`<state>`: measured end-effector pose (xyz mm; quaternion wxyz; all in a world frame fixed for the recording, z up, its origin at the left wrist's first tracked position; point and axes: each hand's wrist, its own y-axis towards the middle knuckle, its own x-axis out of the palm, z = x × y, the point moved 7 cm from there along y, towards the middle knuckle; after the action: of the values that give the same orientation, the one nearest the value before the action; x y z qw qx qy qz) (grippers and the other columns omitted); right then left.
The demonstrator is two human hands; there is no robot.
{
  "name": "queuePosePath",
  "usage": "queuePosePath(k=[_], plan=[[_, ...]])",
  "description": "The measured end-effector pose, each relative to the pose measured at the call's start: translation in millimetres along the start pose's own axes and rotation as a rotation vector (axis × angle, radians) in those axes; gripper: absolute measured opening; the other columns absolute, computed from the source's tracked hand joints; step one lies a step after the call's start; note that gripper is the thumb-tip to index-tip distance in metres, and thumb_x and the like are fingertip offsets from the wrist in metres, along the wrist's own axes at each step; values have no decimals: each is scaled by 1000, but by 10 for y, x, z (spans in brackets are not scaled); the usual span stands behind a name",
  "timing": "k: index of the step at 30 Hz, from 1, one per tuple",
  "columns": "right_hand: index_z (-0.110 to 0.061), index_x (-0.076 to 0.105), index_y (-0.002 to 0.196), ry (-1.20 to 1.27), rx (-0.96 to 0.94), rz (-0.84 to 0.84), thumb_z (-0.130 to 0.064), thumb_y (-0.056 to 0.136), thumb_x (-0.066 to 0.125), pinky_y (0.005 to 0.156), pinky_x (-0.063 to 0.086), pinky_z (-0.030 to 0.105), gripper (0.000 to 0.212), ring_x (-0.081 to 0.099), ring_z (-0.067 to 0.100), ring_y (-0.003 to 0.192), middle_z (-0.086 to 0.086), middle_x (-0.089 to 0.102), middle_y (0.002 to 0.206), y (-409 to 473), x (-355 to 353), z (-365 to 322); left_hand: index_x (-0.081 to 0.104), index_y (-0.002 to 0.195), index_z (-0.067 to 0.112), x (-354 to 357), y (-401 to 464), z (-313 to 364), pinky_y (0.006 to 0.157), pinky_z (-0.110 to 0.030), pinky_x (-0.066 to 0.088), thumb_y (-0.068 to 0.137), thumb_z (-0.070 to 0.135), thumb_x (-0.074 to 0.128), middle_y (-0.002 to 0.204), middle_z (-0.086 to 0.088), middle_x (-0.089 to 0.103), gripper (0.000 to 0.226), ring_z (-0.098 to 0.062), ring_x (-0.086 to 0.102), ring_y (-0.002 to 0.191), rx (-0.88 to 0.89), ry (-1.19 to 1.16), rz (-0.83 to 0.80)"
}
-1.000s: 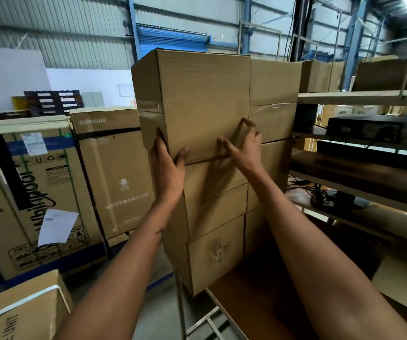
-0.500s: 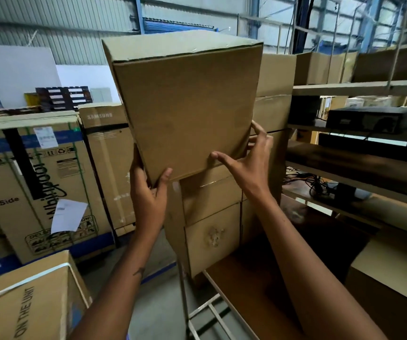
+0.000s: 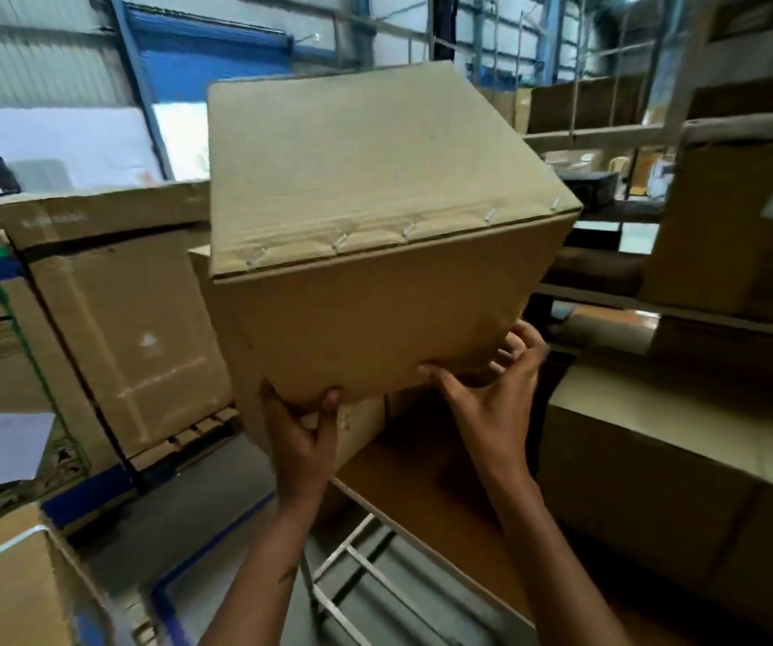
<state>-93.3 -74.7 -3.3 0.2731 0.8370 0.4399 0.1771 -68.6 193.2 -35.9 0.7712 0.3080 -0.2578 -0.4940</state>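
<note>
Holding the cardboard box up in the air, the person grips its lower edge: the left hand with thumb on the front face, the right hand with fingers curled under the bottom. The box is tilted, above the shelf board.

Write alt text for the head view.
A person holds a stapled cardboard box tilted in mid-air: the left hand grips its lower left corner, the right hand its bottom edge. Large cartons stand left, metal shelving right.
</note>
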Motion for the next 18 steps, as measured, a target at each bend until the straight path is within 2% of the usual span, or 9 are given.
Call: queuePosePath(k=[3, 4, 5, 8, 9, 11, 13, 15, 18], plan=[[-38, 29, 153, -110, 23, 96, -45, 69, 102, 110, 53, 39, 111, 51, 14, 136, -4, 45, 150, -156, -354, -9, 22, 160, 63, 147, -136, -127, 109, -53, 57, 96, 69, 70, 161, 4, 47, 81, -22, 55, 145, -60, -4, -79], [-38, 30, 152, -143, 28, 121, -47, 68, 102, 108, 55, 41, 111, 52, 16, 134, -5, 46, 149, -209, -463, -26, 24, 163, 55, 200, -190, -130, 110, -57, 56, 97, 66, 70, 163, 2, 46, 81, -24, 53, 147, -75, 2, -102], [-38, 31, 152, -172, 35, 143, -49, 67, 102, 106, 56, 43, 111, 52, 17, 133, -5, 47, 148, -269, -565, -46, 27, 165, 44, 249, -262, -94, 112, -52, 55, 99, 63, 69, 164, 2, 46, 81, -19, 52, 148, -77, -2, -128], [-39, 32, 150, -231, 57, 199, -48, 66, 102, 102, 59, 44, 109, 54, 18, 131, -4, 48, 147, -491, -868, -117, 35, 163, 8, 354, -491, 44, 109, -13, 47, 102, 51, 69, 155, -7, 50, 81, 9, 50, 138, -89, 5, -206], [-39, 32, 149, -259, 57, 217, -47, 67, 102, 102, 59, 43, 109, 55, 18, 130, -3, 48, 146, -578, -970, -154, 35, 163, 9, 386, -562, 29, 110, -19, 50, 101, 52, 71, 155, -9, 52, 83, 2, 53, 138, -124, -5, -251], [-43, 32, 148, -324, 63, 252, -47, 68, 102, 102, 59, 44, 107, 55, 19, 129, -5, 47, 143, -760, -1186, -217, 31, 166, 24, 455, -714, -20, 113, -44, 54, 96, 66, 71, 158, -6, 53, 91, -22, 56, 142, -189, -64, -351], [-45, 32, 147, -381, 88, 283, -49, 69, 100, 101, 59, 46, 104, 56, 21, 127, -6, 46, 139, -960, -1412, -267, 30, 166, 22, 497, -911, 19, 115, -31, 51, 97, 62, 72, 159, -4, 51, 91, -25, 54, 144, -199, -84, -394], [-42, 33, 146, -440, 105, 302, -49, 70, 100, 99, 59, 48, 102, 57, 24, 126, -5, 47, 138, -1178, -1641, -305, 29, 168, 18, 539, -1152, 173, 111, -12, 45, 100, 39, 77, 161, -6, 50, 86, -20, 52, 146, -208, -127, -444], [-38, 35, 146, -504, 150, 326, -48, 71, 100, 97, 60, 50, 100, 58, 24, 123, -4, 49, 137, -1559, -1994, -294, 29, 168, 18, 544, -1567, 293, 107, -15, 49, 99, 23, 78, 161, -7, 49, 85, -13, 52, 146, -214, -178, -495]])
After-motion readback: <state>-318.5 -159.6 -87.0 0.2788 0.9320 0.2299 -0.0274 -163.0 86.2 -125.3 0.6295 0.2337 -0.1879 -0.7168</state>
